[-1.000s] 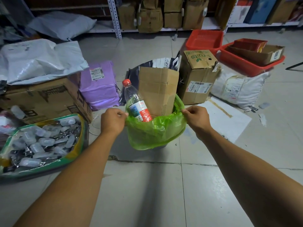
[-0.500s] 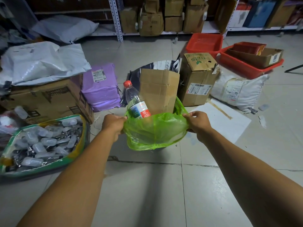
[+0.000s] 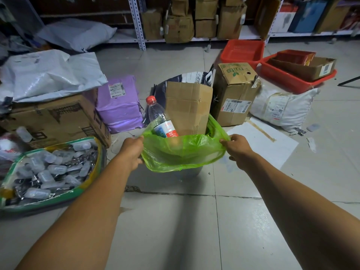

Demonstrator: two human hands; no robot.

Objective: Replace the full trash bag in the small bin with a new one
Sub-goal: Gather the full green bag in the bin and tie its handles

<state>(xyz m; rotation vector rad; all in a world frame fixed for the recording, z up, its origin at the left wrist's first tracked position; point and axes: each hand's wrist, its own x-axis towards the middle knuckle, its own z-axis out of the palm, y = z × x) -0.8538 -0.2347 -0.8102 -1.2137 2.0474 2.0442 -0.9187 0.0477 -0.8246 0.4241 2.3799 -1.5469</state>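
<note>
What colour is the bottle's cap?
Red, on the bottle cap sticking out of the green bag; head view.

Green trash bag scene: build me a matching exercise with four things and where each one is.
Things:
1. plastic bottle
2. green trash bag
3. purple parcel
4. fruits carton

Places:
A. on the floor, left of the bin
B. sticking out of the bag, red cap up
C. standing behind the bin, to its right
D. held at its rim by left hand and right hand

Pairs: 1-B, 2-D, 3-A, 4-C
</note>
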